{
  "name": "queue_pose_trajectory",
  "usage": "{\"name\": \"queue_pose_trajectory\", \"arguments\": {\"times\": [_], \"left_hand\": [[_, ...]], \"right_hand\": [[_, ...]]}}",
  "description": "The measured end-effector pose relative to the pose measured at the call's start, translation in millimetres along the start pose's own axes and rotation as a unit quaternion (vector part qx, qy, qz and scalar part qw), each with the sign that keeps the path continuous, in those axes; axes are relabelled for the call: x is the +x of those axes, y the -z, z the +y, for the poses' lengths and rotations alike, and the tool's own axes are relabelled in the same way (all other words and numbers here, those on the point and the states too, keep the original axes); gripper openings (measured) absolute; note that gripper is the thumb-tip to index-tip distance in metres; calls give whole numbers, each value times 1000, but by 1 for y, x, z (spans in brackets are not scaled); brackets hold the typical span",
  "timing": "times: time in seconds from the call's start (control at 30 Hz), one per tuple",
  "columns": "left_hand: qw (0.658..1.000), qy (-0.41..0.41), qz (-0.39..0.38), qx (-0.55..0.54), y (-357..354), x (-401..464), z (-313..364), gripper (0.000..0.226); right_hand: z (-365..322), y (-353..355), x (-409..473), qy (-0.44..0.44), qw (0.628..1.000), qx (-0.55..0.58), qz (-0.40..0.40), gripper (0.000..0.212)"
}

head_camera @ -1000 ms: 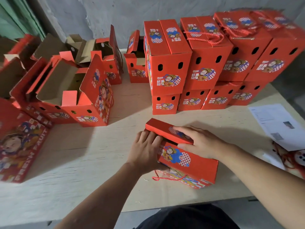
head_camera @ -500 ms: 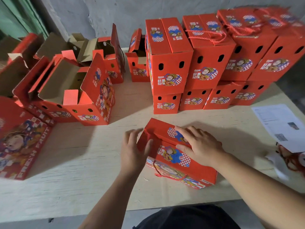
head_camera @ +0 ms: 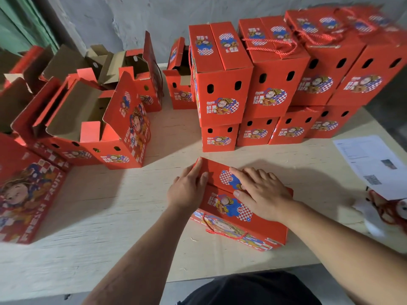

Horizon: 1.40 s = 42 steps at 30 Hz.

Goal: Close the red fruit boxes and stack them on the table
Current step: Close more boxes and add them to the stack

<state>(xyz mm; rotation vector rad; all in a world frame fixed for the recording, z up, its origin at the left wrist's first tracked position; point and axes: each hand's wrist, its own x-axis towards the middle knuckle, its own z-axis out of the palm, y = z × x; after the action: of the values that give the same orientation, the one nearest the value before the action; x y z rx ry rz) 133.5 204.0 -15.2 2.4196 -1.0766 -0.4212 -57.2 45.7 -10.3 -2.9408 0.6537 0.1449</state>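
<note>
Red printed cardboard fruit box (head_camera: 248, 219) lies on the pale plywood bench (head_camera: 110, 216) under both hands. Left hand (head_camera: 187, 190) rests on its near-left end, fingers (head_camera: 196, 170) straight and close together, reaching along the raised top flap. Right hand (head_camera: 262, 194) lies flat on the top, fingers (head_camera: 244, 177) slightly spread over the flaps' seam. Beyond the fingertips stand stacked closed red boxes (head_camera: 264, 84); left of them, open red boxes (head_camera: 94, 128).
</note>
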Motion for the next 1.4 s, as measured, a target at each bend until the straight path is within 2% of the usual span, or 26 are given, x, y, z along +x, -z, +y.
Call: {"name": "queue_pose_trajectory", "arguments": {"times": [0.07,0.13,0.2,0.27,0.37,0.43,0.5,0.57,0.63,0.67,0.73,0.8,0.87,0.93,0.97,1.03,1.07,1.13,1.2,1.3,1.33,1.4], "left_hand": [[994,46,-7,-96,2,1,-3,82],[975,122,-1,-188,5,3,-6,107],[961,174,19,-214,5,5,-2,121],[968,154,83,-182,2,5,4,108],[966,32,230,-116,-1,8,9,62],[957,56,250,-133,-5,5,6,63],[941,154,180,-242,-19,-15,5,84],[883,207,44,-419,-31,-47,13,96],[813,232,-73,-529,-34,-69,20,84],[794,249,-104,-545,-32,-74,23,76],[797,298,-132,-508,-23,-77,28,80],[815,334,-154,-448,-15,-72,25,85],[822,328,-167,-435,-7,-69,17,71],[808,319,-143,-474,2,-70,14,51],[790,309,-128,-514,8,-71,16,45],[753,260,-105,-595,22,-73,27,42],[748,213,-92,-622,31,-73,36,40],[771,104,-54,-627,48,-72,57,37],[814,30,-25,-580,65,-72,76,32],[856,-26,-45,-515,77,-81,85,26],[860,-31,-29,-508,77,-85,82,25],[870,-21,56,-489,74,-88,72,30]], "right_hand": [[0,4,-2,-4,999,32,-20,72],[3,9,-1,-32,997,62,-43,75],[4,13,0,-89,990,79,-71,84],[4,20,2,-155,974,114,-122,97],[0,29,2,-220,938,192,-186,113],[-3,29,-5,-256,928,188,-193,117],[-4,19,-17,-295,916,189,-194,116],[-4,8,-27,-296,901,259,-185,105],[-5,2,-32,-262,874,382,-145,79],[-7,1,-32,-236,858,442,-112,60],[-7,2,-31,-203,834,513,-12,23],[-9,9,-30,-195,800,557,114,27],[-16,19,-29,-185,729,633,180,29],[-28,33,-31,-145,683,694,174,31],[-35,40,-33,-126,676,710,151,33],[-51,51,-39,-103,680,719,99,37],[-61,54,-42,-98,690,713,72,37],[-86,56,-47,-70,719,692,12,37],[-111,56,-49,-30,733,679,-33,41],[-123,70,-50,-36,746,665,-32,39],[-121,81,-49,-46,757,650,-41,35],[-109,106,-40,-78,768,634,-45,25]]}}
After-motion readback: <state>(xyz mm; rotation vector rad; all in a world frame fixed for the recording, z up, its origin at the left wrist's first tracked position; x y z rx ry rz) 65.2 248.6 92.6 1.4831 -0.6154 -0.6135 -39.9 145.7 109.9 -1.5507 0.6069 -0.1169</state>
